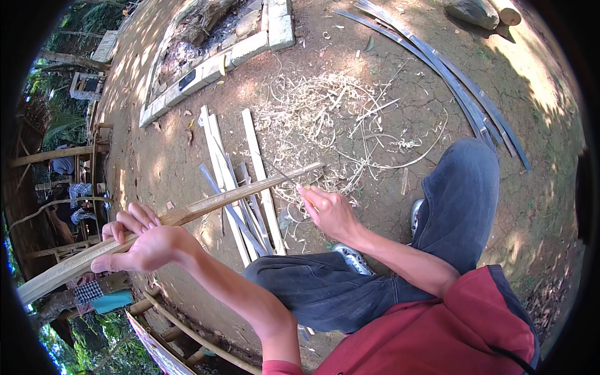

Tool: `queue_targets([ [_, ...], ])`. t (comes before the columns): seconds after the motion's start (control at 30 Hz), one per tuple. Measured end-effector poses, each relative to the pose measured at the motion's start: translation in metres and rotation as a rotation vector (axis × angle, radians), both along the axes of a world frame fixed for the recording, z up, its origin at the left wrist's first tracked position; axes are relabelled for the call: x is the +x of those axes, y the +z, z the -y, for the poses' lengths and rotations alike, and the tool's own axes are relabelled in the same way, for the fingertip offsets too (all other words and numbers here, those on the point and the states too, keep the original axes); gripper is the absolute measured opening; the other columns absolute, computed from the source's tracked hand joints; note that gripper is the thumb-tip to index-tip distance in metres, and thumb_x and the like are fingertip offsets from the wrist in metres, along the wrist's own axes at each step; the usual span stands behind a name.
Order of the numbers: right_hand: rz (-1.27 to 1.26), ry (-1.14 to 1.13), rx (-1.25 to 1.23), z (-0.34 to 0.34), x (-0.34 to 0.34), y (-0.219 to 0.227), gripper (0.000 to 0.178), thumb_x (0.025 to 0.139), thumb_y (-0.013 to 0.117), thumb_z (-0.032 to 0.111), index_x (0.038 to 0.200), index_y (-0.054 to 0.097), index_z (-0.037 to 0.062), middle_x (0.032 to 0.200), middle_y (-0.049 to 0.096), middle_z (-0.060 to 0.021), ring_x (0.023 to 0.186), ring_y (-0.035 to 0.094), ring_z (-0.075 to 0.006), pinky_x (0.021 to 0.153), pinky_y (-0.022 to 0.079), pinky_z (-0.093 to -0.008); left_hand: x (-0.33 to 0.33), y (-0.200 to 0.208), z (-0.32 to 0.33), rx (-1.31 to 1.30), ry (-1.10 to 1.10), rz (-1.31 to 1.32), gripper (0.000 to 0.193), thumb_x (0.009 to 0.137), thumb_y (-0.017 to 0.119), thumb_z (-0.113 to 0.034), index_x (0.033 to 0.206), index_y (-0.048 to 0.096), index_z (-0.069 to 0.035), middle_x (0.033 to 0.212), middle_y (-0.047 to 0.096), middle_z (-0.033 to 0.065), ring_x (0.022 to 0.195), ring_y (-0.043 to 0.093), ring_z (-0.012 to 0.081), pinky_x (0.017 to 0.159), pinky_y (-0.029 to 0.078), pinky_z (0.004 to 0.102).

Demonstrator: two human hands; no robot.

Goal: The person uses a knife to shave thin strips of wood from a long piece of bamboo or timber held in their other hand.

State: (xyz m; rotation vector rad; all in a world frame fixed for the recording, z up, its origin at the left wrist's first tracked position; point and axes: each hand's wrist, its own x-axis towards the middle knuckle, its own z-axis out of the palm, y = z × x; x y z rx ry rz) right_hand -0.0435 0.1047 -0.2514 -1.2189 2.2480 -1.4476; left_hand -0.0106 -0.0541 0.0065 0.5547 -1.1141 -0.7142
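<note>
A long split bamboo strip [228,197] slants from the lower left up toward the middle, in front of my knees. My left hand [153,242] is closed round its thicker part, thumb below and fingers over the top. My right hand [330,214] is closed on a knife [279,171] by the strip's far end. Its thin dark blade crosses the strip and points up and left; most of the handle is hidden in my fist. Pale curled shavings [306,106] cover the dirt beyond my right hand.
Several pale strips [251,140] lie on the ground below the held one. Long dark strips [459,87] curve across the right. A phone [187,79] rests on a block border [240,51] round a pit. A rock [472,11] sits far right; bamboo rails [59,155] stand left.
</note>
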Motion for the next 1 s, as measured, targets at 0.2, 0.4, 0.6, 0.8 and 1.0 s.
queue_targets([
  [0.2, -0.022, -0.002, -0.116, -0.004, 0.005, 0.043, 0.028, 0.086, 0.065, 0.003, 0.113, 0.067, -0.0013, 0.095, 0.067, -0.032, 0.054, 0.068, -0.0267, 0.051, 0.057, -0.0309, -0.011, -0.001, -0.015, -0.063, -0.068, 0.05, 0.064, 0.092, 0.032, -0.072, 0.071, 0.034, -0.012, 0.053, 0.02, -0.0017, 0.042, 0.017, 0.0094, 0.038, 0.013, 0.0227],
  [0.4, -0.062, -0.062, -0.116, 0.007, -0.002, -0.032, 0.03, 0.093, 0.058, 0.008, 0.121, 0.063, 0.0012, 0.101, 0.067, -0.0304, 0.046, 0.061, -0.0125, 0.037, 0.051, -0.0244, -0.024, 0.007, -0.015, -0.026, -0.023, 0.003, 0.064, 0.093, 0.033, -0.071, 0.071, 0.034, -0.011, 0.054, 0.02, -0.0012, 0.043, 0.017, 0.0098, 0.038, 0.014, 0.0224],
  [0.6, -0.1, -0.036, -0.218, -0.008, 0.007, 0.047, 0.032, 0.084, 0.067, 0.004, 0.116, 0.067, 0.0039, 0.101, 0.068, -0.0284, 0.058, 0.069, -0.0198, 0.048, 0.056, -0.0281, -0.021, -0.001, -0.021, -0.052, -0.034, 0.053, 0.065, 0.093, 0.031, -0.072, 0.07, 0.032, -0.011, 0.054, 0.02, -0.0012, 0.043, 0.017, 0.0095, 0.038, 0.013, 0.022],
  [0.8, -0.031, -0.041, -0.09, 0.001, 0.001, -0.01, 0.03, 0.084, 0.066, 0.002, 0.114, 0.067, -0.0004, 0.097, 0.067, -0.0298, 0.062, 0.071, -0.0244, 0.051, 0.058, -0.0308, -0.017, 0.006, 0.003, 0.003, -0.04, -0.066, 0.061, 0.096, 0.034, -0.066, 0.074, 0.033, -0.01, 0.066, 0.029, 0.0005, 0.048, 0.018, 0.0099, 0.041, 0.016, 0.0243],
  [1.0, 0.001, -0.02, -0.161, -0.005, 0.004, 0.059, 0.03, 0.084, 0.066, 0.002, 0.113, 0.067, 0.0004, 0.099, 0.068, -0.0278, 0.062, 0.071, -0.0274, 0.053, 0.058, -0.0329, -0.023, 0.0, -0.01, -0.017, 0.002, 0.021, 0.058, 0.096, 0.031, -0.066, 0.076, 0.03, -0.012, 0.062, 0.025, -0.0009, 0.049, 0.015, 0.0086, 0.043, 0.013, 0.0236],
])
